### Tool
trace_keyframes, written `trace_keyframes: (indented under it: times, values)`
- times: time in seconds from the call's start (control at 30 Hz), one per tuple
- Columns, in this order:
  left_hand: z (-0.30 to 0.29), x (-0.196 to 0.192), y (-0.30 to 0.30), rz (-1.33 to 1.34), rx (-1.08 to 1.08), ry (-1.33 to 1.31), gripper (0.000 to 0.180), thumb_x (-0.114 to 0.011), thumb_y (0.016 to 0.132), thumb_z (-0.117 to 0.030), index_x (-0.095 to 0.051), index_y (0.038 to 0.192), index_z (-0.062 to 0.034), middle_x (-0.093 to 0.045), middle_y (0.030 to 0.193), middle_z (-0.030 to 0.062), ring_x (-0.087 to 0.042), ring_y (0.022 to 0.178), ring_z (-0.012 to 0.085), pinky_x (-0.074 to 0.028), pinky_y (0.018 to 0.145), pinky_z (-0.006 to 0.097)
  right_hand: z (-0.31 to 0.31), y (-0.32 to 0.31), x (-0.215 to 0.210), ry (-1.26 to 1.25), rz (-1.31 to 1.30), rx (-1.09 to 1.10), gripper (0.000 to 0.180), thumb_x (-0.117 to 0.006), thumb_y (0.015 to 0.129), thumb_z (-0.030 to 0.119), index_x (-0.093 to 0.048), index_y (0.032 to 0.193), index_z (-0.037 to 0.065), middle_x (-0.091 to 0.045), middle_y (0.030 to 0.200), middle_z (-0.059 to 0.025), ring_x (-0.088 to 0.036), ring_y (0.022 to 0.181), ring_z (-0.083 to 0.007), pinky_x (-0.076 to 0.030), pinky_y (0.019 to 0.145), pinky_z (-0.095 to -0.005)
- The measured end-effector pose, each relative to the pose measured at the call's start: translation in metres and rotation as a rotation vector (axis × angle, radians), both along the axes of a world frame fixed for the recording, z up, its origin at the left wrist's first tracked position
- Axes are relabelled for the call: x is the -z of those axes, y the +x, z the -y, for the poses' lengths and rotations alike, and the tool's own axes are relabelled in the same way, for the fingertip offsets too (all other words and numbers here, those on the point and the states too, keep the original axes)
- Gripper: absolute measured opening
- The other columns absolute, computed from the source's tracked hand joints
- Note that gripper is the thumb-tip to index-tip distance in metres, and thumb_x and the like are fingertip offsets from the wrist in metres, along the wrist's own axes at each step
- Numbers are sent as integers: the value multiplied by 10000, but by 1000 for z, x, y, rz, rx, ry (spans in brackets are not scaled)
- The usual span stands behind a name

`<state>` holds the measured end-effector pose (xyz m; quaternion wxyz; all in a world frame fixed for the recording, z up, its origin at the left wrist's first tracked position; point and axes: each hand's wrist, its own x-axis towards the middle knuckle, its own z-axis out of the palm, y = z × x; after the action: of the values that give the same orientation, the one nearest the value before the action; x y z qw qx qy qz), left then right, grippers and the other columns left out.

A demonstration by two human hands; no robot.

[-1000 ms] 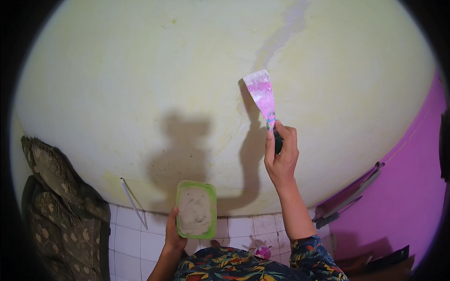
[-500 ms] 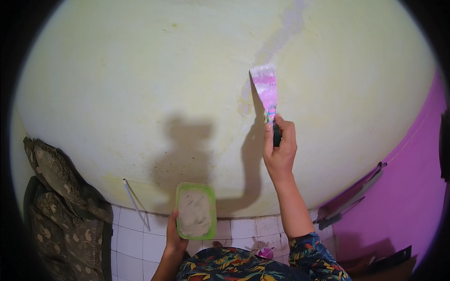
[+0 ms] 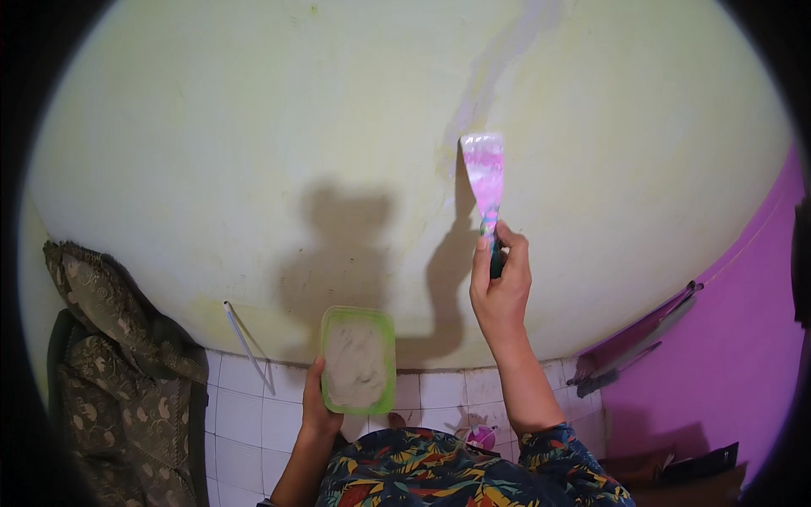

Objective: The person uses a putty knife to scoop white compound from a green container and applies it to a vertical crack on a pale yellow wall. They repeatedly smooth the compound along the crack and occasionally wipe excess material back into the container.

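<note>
A person is holding a scraper (image 3: pixel 485 173) and a green tub (image 3: pixel 389 363) in front of a pale wall (image 3: pixel 211 152).

The right hand (image 3: pixel 503 291) is gripping the scraper by its dark handle, and the blade is pointing up, its tip lying near the lower end of a greyish streak (image 3: pixel 498 63); whether it is touching the wall cannot be told. The left hand (image 3: pixel 319 410) is gripping the tub's left side, and beige paste (image 3: pixel 355 363) is covering the inside. Below, a white stick (image 3: pixel 243 342) is leaning by the wall-side edge of the tiled floor (image 3: pixel 241 418).
</note>
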<state>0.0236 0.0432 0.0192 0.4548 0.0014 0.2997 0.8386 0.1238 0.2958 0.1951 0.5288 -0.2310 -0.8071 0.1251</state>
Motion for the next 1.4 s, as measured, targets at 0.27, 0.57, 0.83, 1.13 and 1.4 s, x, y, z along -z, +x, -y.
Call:
trace_keyframes:
  times: [0.27,0.57,0.83,1.13,1.4]
  values:
    - [-3,2,-3,37,-55,9,545,-481,1097,-397,-507,1481,-11,-616,1432,131,-588,1332,261,-453,1145,428,45,56,69,-363,40,-388,246,-681,1007,42,-593,1222,-39,-651,991,-129,-637,848,-185,-537,773,-331]
    - [-7,-16,-5,-6,-87,-7,534,-577,1060,-409,-513,1445,-44,-594,1398,110,-556,1316,227,-445,1121,399,94,67,26,-327,625,-500,301,-769,898,8,-718,1194,-12,-655,935,-138,-658,782,-255,-523,701,-344]
    - [-9,-7,-10,24,-40,15,501,-547,1077,-406,-527,1415,-38,-617,1337,114,-582,1263,218,-460,1095,399,86,59,25,-154,825,-490,313,-772,895,61,-741,1206,56,-659,960,-130,-674,810,-329,-545,696,-409]
    - [-10,-9,-11,41,-55,-55,482,-558,1076,-399,-542,1388,-33,-630,1319,112,-596,1243,212,-469,1079,393,78,59,27,-195,844,-550,284,-757,915,45,-747,1198,48,-677,952,-124,-665,795,-298,-538,691,-386]
    - [-13,-17,-14,26,-65,-6,449,-553,1084,-377,-555,1379,-39,-638,1325,106,-607,1244,207,-473,1087,392,28,93,69,-1382,522,-647,238,-633,1067,174,-689,1211,-8,-705,901,-111,-558,622,-107,-420,515,-261]
